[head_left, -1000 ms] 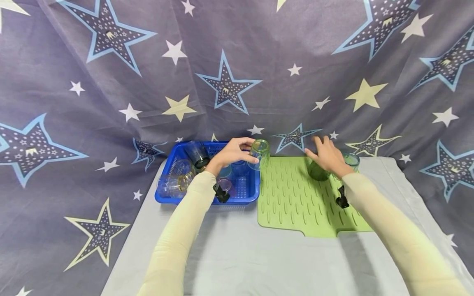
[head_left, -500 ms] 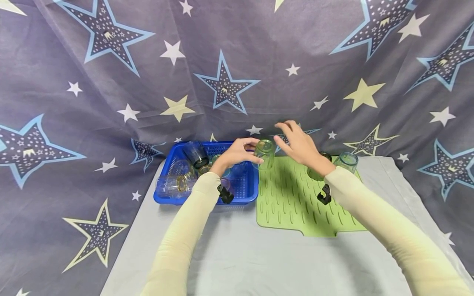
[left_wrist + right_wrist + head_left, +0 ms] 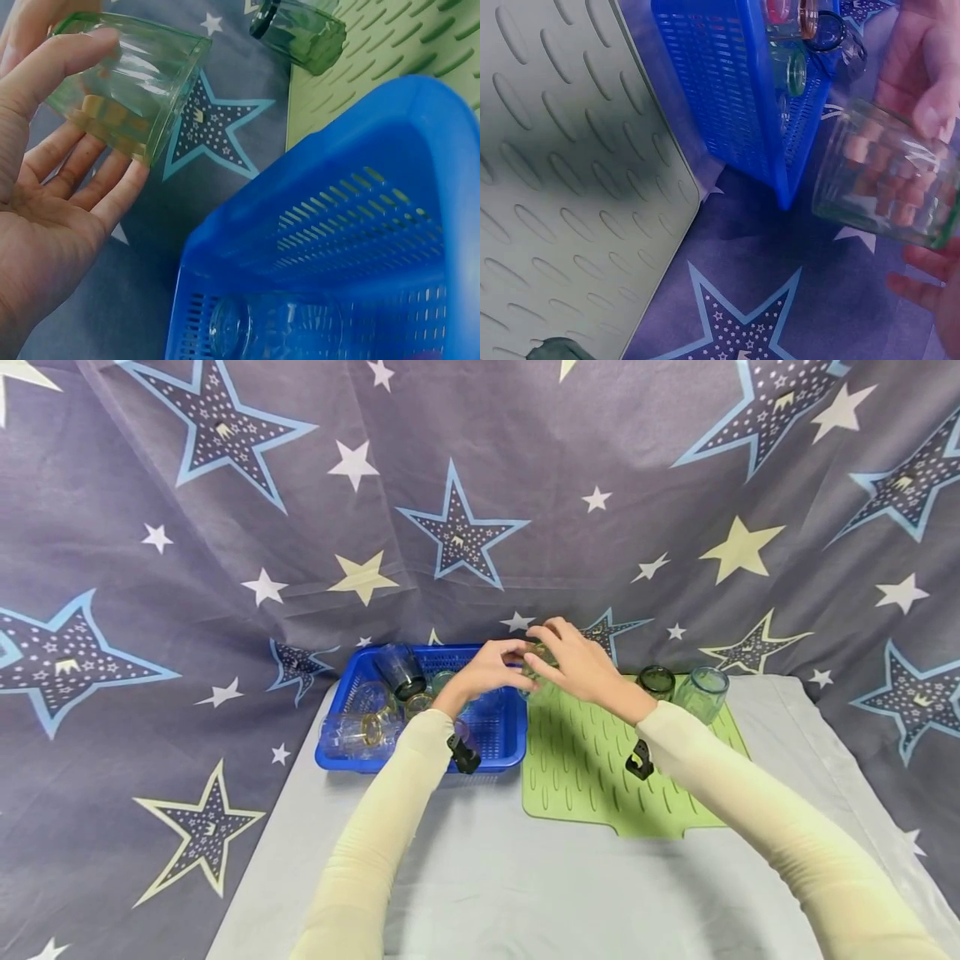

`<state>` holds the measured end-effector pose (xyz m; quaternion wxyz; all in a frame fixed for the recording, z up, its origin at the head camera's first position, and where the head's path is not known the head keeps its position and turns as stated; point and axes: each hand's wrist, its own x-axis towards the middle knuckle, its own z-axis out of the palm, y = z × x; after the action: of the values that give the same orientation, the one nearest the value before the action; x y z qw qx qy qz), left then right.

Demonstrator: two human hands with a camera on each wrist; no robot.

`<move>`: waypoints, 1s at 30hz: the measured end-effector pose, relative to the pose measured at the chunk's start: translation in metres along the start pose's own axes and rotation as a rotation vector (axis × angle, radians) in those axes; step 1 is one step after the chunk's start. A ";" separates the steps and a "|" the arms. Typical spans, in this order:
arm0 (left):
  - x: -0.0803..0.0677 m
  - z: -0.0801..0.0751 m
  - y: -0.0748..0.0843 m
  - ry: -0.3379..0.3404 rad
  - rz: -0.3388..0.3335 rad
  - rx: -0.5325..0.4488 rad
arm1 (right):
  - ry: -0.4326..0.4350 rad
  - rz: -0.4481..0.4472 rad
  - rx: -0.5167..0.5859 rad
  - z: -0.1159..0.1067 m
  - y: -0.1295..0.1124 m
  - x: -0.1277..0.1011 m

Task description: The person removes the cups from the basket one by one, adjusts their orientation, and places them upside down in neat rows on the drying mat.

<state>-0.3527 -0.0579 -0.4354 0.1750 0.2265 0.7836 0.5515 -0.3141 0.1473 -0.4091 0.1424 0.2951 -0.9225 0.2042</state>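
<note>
Both hands on one green glass, above the gap between basket and mat.

From the head view my hands hide the green glass point(image 3: 124, 82); the wrist views show it tilted, left hand point(image 3: 487, 670) fingers point(image 3: 71, 161) curled under it, right hand point(image 3: 573, 664) closing around it. At 9 o'clock, the blue basket point(image 3: 498, 752) holds several glasses, too jumbled to count. At 3 o'clock, two glasses stand on the green mat point(image 3: 585, 768).

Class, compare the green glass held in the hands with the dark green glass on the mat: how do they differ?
The held glass is pale green, off the mat and tilted sideways; the dark glass is deep green and stands on the green mat, untouched. Both are see-through tumblers.
</note>
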 end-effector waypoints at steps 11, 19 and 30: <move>0.002 0.010 0.004 -0.005 0.043 -0.016 | 0.039 -0.040 -0.013 0.009 -0.001 -0.001; 0.003 0.011 0.005 -0.009 0.053 -0.015 | 0.107 -0.082 -0.091 0.010 -0.002 -0.004; 0.003 0.012 0.009 -0.021 0.076 -0.034 | 0.226 -0.168 -0.150 0.012 -0.001 -0.005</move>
<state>-0.3471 -0.0442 -0.4315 0.1659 0.2588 0.7629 0.5687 -0.3111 0.1432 -0.4208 0.2835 0.3347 -0.8854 0.1538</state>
